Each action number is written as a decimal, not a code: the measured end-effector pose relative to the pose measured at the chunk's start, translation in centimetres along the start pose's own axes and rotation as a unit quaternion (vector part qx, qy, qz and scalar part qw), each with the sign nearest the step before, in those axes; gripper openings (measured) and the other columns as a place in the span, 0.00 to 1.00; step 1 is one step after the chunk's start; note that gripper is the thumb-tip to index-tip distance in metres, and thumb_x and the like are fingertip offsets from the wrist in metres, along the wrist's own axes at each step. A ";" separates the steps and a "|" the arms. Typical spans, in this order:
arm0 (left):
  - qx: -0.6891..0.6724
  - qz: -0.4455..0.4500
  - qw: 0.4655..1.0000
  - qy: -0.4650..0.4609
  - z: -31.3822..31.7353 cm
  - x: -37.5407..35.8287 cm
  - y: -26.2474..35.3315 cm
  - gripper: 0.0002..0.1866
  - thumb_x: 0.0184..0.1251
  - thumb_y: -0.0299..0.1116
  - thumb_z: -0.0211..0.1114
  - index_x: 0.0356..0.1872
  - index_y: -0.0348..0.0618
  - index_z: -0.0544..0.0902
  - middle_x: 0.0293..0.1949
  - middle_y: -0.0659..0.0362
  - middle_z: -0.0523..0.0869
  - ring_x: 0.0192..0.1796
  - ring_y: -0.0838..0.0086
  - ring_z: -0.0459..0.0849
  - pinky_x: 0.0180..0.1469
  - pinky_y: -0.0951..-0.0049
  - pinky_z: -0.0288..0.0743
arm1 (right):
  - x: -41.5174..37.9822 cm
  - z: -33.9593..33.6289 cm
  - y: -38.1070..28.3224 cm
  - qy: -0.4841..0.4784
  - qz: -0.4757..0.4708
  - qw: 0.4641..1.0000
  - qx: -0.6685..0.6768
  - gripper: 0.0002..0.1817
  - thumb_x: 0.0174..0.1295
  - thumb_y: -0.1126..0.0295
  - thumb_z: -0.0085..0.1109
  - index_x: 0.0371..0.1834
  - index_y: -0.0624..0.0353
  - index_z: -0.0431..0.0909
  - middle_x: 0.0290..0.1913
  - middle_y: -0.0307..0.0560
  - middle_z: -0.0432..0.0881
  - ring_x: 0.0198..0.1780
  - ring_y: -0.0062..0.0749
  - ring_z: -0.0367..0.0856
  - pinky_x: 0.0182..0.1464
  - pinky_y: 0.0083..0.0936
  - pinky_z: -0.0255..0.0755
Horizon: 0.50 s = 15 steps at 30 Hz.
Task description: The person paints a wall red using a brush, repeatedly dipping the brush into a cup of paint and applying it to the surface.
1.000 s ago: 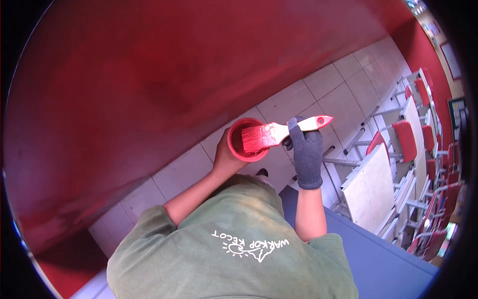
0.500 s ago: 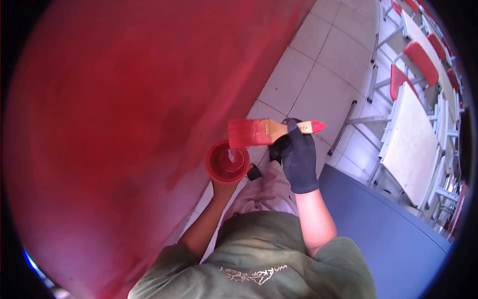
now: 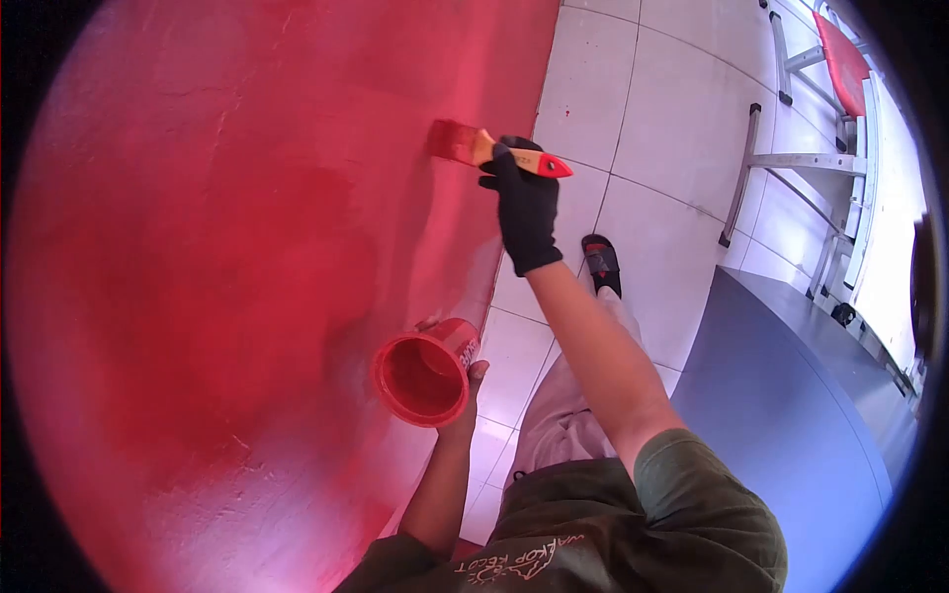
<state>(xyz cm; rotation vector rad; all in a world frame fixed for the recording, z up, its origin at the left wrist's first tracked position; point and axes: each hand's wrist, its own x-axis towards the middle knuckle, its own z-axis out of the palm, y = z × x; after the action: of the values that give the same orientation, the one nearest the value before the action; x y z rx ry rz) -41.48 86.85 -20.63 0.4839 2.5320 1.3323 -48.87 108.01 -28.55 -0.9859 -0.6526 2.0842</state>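
Note:
A black glove covers my right hand (image 3: 528,212), whose fingers are wrapped round the wooden handle of a wide paintbrush (image 3: 482,147). Its bristles are soaked in red and overlap the red wall (image 3: 277,208) near the wall's lower edge. My bare left hand (image 3: 472,400) grips a red plastic cup (image 3: 458,339) from behind, with the thumb along its side and fingertips showing at the far side. The cup is tilted with its mouth toward me and the wall, and red paint coats the inside.
White floor tiles (image 3: 662,128) run along the wall's foot. A grey-blue panel (image 3: 781,405) stands close on my right. Beyond it are a metal-legged desk (image 3: 806,163) and a red chair (image 3: 843,64). My sandalled foot (image 3: 601,262) is on the tiles.
My right hand has carried the paintbrush from above the cup up and forward to the wall. The cup has shifted slightly left and down and now tilts more. The view has turned toward the wall.

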 end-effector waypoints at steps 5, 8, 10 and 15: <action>-0.025 0.046 0.999 0.009 0.2 1.4 -0.2 0.49 0.40 0.52 0.78 0.60 0.40 0.61 0.56 0.55 0.71 0.59 0.63 0.71 0.59 0.67 0.67 | -2.5 3.6 -2.8 -0.044 -0.048 0.998 0.024 0.13 0.63 0.69 0.57 0.46 0.66 0.72 0.38 0.47 0.78 0.38 0.30 0.82 0.36 0.26 0.80; -0.035 0.052 0.998 0.013 0.4 1.7 0.6 0.50 0.39 0.55 0.78 0.60 0.40 0.62 0.55 0.55 0.72 0.58 0.63 0.72 0.59 0.67 0.68 | -2.3 2.3 -3.1 -0.018 -0.046 0.998 0.045 0.12 0.63 0.69 0.56 0.46 0.66 0.72 0.38 0.46 0.78 0.37 0.29 0.81 0.36 0.24 0.79; -0.034 0.092 0.995 0.004 0.5 1.7 1.0 0.48 0.40 0.53 0.78 0.60 0.41 0.62 0.56 0.54 0.72 0.58 0.63 0.72 0.59 0.66 0.68 | -1.0 0.5 -0.9 0.043 -0.041 0.998 -0.029 0.13 0.63 0.69 0.56 0.46 0.65 0.72 0.38 0.46 0.78 0.36 0.28 0.81 0.36 0.23 0.79; -0.027 0.090 0.995 -0.018 0.1 0.8 1.1 0.48 0.39 0.51 0.79 0.60 0.41 0.62 0.56 0.54 0.72 0.59 0.62 0.72 0.60 0.65 0.67 | -0.9 3.5 -0.4 -0.016 -0.052 0.998 -0.034 0.13 0.62 0.69 0.58 0.46 0.65 0.73 0.36 0.44 0.79 0.33 0.27 0.80 0.37 0.23 0.77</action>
<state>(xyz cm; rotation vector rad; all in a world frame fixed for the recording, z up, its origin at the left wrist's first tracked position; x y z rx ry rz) -42.00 87.84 -19.76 0.7321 2.4645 1.4352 -51.06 107.08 -25.85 -0.9372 -0.7806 2.0008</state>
